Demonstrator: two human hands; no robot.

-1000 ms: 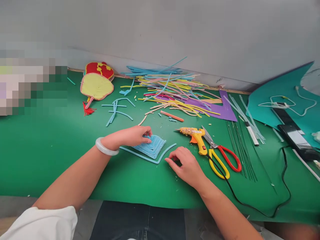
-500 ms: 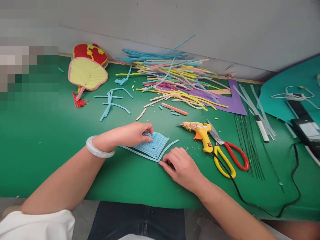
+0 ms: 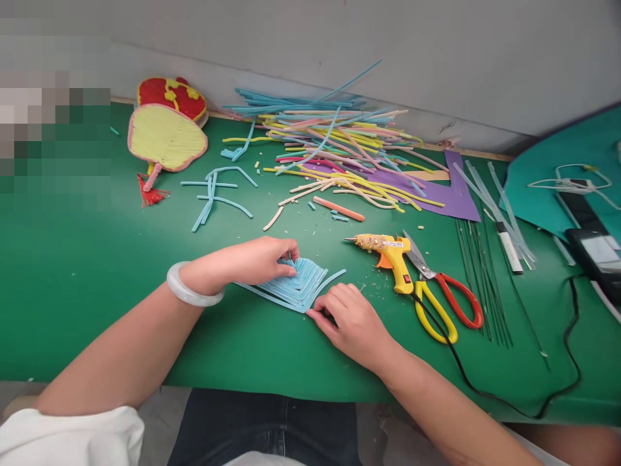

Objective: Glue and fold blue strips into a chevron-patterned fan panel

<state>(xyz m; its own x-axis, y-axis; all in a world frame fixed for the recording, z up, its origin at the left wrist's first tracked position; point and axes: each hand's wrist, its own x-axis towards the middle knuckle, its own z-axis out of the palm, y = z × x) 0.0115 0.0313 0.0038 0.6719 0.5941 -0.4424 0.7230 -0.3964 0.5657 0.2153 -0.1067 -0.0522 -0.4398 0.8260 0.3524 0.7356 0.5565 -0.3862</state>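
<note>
A blue pointed panel (image 3: 299,282) made of nested bent pipe cleaners lies on the green table. My left hand (image 3: 264,262) rests on its far left part, thumb and fingers closed on the panel's edge. Along the near side of the panel runs a bent blue pipe cleaner (image 3: 276,299), its right end sticking out free. At the bend of that strip, my right hand (image 3: 350,321) has thumb and forefinger closed together on it. The fingertips hide the exact grip.
To the right lie a yellow glue gun (image 3: 388,249) with a black cord and open scissors (image 3: 434,277). Behind is a heap of coloured pipe cleaners (image 3: 334,142) on purple sheet (image 3: 449,200). Green wires (image 3: 485,291), glue sticks (image 3: 504,213) and a yellow fan (image 3: 167,137) lie farther off.
My right hand has shifted very slightly left, bringing the bent strip closer against the panel. My left hand stays in place on the panel. The view has tilted a little.
</note>
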